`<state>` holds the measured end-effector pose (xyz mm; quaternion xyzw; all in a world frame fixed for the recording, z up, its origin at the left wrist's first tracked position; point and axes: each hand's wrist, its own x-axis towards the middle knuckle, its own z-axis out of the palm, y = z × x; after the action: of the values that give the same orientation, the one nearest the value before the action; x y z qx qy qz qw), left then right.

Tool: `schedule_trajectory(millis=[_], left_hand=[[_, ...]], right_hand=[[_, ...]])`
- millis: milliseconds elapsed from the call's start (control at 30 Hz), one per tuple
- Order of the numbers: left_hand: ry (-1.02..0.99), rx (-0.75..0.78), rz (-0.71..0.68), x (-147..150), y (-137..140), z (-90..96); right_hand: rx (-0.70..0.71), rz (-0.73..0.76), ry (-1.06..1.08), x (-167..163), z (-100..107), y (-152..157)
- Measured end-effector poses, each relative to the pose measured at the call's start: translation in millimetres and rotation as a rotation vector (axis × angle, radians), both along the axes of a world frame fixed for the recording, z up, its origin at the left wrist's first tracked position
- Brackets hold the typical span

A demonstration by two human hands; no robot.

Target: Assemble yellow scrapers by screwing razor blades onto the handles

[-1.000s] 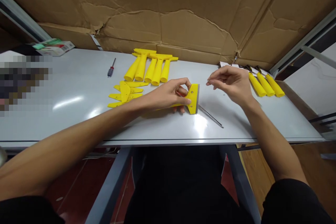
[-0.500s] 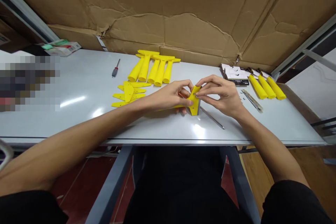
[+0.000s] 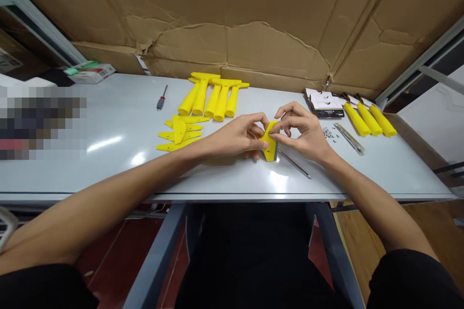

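Note:
My left hand (image 3: 237,134) is closed around a yellow scraper (image 3: 268,153) and keeps its head tilted up off the table, a grey metal blade edge along its right side. The thumb presses on the yellow face. From the right, my right hand (image 3: 303,131) pinches a tiny metal screw (image 3: 270,133) against that face with thumb and fingertip. A long metal screwdriver shaft (image 3: 295,164) lies on the table just below the right hand, its other end hidden behind the scraper. Loose screws (image 3: 328,132) are scattered to the right of that hand.
Yellow scraper handles (image 3: 221,101) and flat yellow plates (image 3: 179,130) lie left of centre. A small screwdriver (image 3: 161,99) sits farther left. At right are a packet of blades (image 3: 348,138), black-and-white boxes (image 3: 324,101) and yellow handles (image 3: 369,119). Cardboard (image 3: 232,43) lines the back.
My right hand has shifted slightly left and its fingers are curled more, uncovering the loose screws. The scraper is still in my left hand. The view has moved a little.

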<state>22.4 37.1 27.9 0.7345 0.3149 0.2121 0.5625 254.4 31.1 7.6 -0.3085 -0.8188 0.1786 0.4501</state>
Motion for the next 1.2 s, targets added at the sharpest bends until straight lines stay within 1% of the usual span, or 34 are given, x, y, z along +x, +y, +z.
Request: schedule_trajectory(millis=[100,267,500,700,933,1200], left_hand=[[-0.004,0.004,0.007,0.0,-0.5,-0.4],[-0.011,0.006,0.011,0.0,0.3,-0.7],[-0.013,-0.005,0.013,0.3,1.3,-1.7],[-0.017,-0.013,0.014,0.5,0.4,-1.0],[-0.014,-0.015,0.001,-0.8,1.3,-2.3],[0.010,-0.019,0.011,0.7,-0.2,0.3]], right_hand=[[-0.056,-0.001,0.044,-1.3,0.5,-1.9],[-0.093,-0.002,0.049,-4.6,1.4,-5.0],[-0.028,-0.033,0.039,-6.2,2.7,-9.0],[-0.008,-0.044,0.024,-4.8,3.3,-8.9],[-0.126,-0.035,0.046,-5.3,4.1,-10.9],[-0.057,-0.052,0.020,-5.9,4.5,-10.7]])
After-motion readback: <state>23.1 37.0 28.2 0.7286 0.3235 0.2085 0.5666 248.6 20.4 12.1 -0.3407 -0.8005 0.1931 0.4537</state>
